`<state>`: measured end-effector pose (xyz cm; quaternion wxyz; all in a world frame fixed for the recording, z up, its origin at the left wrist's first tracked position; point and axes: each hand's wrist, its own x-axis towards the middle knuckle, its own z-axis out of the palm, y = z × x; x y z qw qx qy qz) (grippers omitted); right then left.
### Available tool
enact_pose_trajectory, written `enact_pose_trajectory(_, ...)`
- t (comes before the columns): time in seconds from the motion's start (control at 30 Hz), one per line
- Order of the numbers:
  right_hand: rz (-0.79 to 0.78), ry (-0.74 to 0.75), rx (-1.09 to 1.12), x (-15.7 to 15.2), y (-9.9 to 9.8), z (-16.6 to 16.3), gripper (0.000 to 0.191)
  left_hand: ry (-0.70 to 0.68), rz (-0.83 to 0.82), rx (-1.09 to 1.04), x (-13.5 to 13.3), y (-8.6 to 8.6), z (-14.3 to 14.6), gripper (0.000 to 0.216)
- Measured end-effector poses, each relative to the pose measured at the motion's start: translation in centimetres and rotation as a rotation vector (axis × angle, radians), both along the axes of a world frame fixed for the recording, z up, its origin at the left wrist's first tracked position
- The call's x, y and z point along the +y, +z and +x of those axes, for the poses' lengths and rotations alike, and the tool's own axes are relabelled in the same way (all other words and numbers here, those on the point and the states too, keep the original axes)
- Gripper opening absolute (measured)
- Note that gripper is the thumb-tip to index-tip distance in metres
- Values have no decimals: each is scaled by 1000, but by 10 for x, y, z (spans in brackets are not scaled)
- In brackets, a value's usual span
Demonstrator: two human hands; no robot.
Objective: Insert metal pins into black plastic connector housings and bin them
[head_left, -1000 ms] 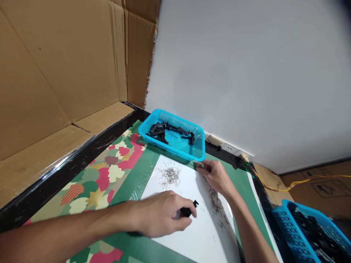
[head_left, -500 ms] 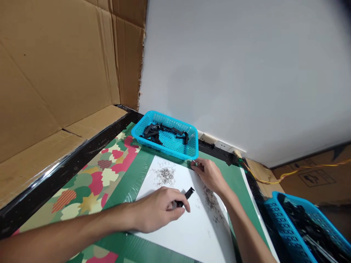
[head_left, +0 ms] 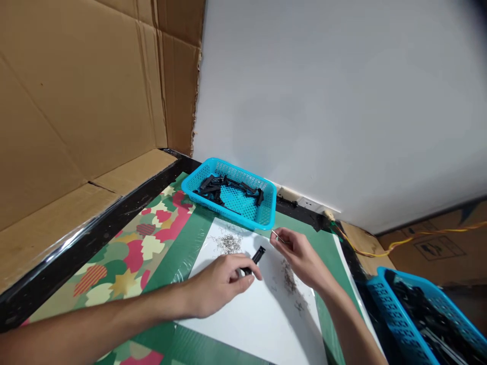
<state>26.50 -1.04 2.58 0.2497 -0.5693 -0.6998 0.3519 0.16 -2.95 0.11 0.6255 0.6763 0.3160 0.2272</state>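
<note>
Above the white sheet (head_left: 243, 317), my left hand (head_left: 220, 284) is closed around a long, narrow black plastic part (head_left: 259, 254). The far end of that part sticks up past my fingers and looks notched. My right hand (head_left: 300, 256) pinches a thin metal tool (head_left: 279, 236) near the sheet's top right corner, its tip pointing up and left; my fingers hide the rest. Small metal pieces, like bent wires or tiny springs, lie in a pile (head_left: 230, 243) beyond my left hand. Another scattered pile (head_left: 289, 279) is beside my right wrist.
A blue basket (head_left: 243, 221) with several black plastic parts stands at the back against the wall. A second blue basket (head_left: 397, 317), full of black parts, is at the right. Cardboard (head_left: 83, 96) rises on the left. A yellow cable (head_left: 411, 232) runs from the wall sockets (head_left: 310, 204).
My right hand has shifted slightly right and toward me, and more of the thin metal tool shows. My left hand has tilted the black plastic part more upright.
</note>
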Motion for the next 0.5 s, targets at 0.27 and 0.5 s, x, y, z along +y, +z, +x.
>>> enact_pose_trajectory(0.27,-141,-33,148,-21,-14,-5,41,115,-25,-25,1,-1,3,34)
enact_pose_trajectory(0.5,-85,-142,70,-18,-12,9,48,163,-114,-94,3,-11,4,49)
